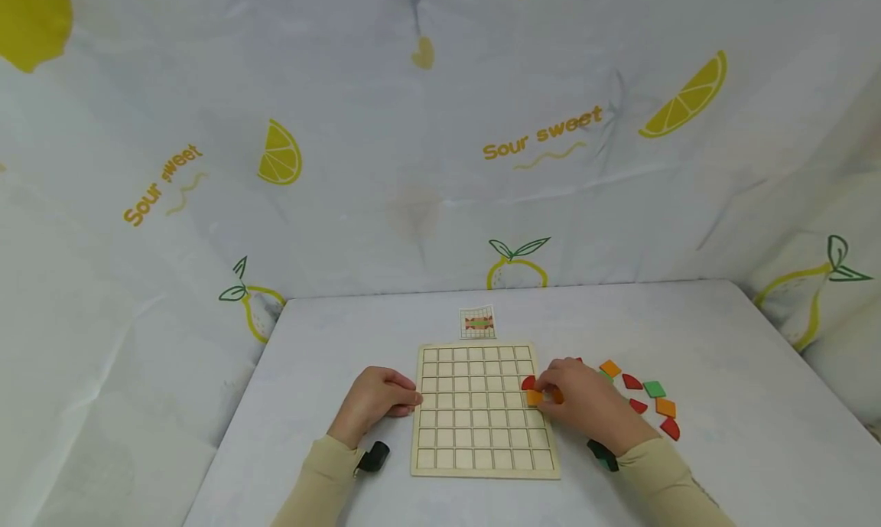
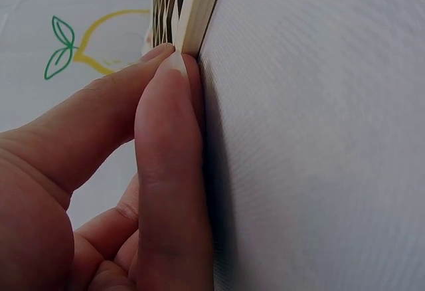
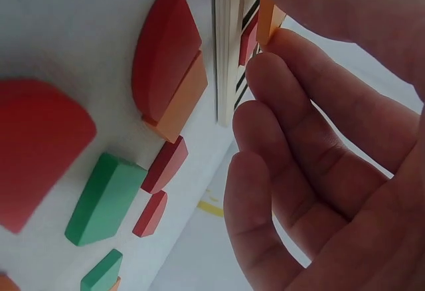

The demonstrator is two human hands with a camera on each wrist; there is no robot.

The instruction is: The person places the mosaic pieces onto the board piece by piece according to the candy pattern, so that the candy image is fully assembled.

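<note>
A wooden grid board (image 1: 472, 438) lies flat on the white table. My left hand (image 1: 377, 397) holds the board's left edge between thumb and fingers; the left wrist view shows the fingertips meeting at the rim. Over the right side of the board, my right hand (image 1: 585, 398) pinches an orange square tile (image 3: 267, 17) between thumb and index finger. The tile is tilted in the right wrist view. Just behind it, a red quarter-round tile (image 1: 528, 382) sits in the grid near the right edge. The other fingers of the right hand are loosely bent.
Beyond the board lies a small pattern card (image 1: 478, 323) printed with a red, green and orange figure. Loose red, green (image 1: 655, 389) and orange (image 1: 665, 408) tiles are scattered right of the board, some partly hidden by the right hand. A lemon-print cloth (image 1: 385, 206) hangs behind the table.
</note>
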